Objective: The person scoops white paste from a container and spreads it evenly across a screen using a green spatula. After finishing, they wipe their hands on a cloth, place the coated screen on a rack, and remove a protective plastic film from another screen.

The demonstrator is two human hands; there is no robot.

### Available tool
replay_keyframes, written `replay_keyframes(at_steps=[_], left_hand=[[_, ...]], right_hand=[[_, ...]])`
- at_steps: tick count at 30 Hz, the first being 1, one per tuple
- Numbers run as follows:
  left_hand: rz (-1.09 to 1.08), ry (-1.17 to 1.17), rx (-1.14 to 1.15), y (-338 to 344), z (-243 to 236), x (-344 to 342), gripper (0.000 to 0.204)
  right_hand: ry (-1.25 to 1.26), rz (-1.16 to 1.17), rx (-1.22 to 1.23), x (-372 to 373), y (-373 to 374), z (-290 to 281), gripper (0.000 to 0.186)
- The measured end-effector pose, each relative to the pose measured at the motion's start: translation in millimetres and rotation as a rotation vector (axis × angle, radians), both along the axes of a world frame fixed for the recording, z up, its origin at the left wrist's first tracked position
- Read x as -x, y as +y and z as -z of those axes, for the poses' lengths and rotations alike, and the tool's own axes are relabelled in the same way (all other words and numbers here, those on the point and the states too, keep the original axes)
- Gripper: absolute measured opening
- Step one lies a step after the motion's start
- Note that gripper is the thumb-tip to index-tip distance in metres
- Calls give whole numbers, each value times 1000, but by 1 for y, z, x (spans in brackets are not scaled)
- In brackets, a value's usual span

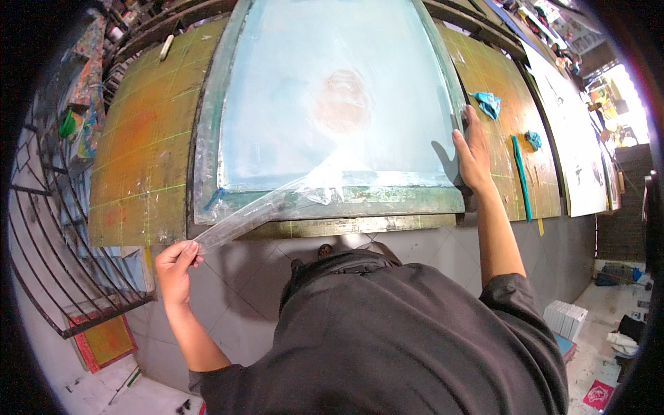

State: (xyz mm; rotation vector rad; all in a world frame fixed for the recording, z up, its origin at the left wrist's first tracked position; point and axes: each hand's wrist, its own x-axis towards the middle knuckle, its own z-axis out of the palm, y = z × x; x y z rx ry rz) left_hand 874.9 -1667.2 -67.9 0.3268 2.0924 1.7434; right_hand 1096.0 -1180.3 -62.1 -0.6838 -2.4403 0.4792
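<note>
My left hand (178,270) is closed, pinching the end of a strip of clear plastic tape (243,218) in front of the table's near edge. The strip stretches up and right from the fingers, and its other end lies crumpled over the near edge of a screen-printing frame (401,201). Pale blue mesh (277,97) fills the frame, with a round brownish patch (342,101) near its middle. At the frame's right side rests my right hand (474,153), fingers stretched out along the edge and thumb toward the mesh.
Worn yellow-brown boards (149,131) lie under and beside the frame. On the right are crumpled blue pieces (488,105) and a teal strip (521,178). A black metal rack (52,249) stands at left, above a small red-edged frame (105,342) near the floor.
</note>
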Motion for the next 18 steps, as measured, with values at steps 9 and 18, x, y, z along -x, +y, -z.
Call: replay_keyframes(at_steps=[9,18], left_hand=[[-7,-298,-675,17,17,4,41],[-243,-301,-868,26,32,-32,44]], right_hand=[[278,-32,268,1,2,0,58],[454,-117,395,0,13,13,55]])
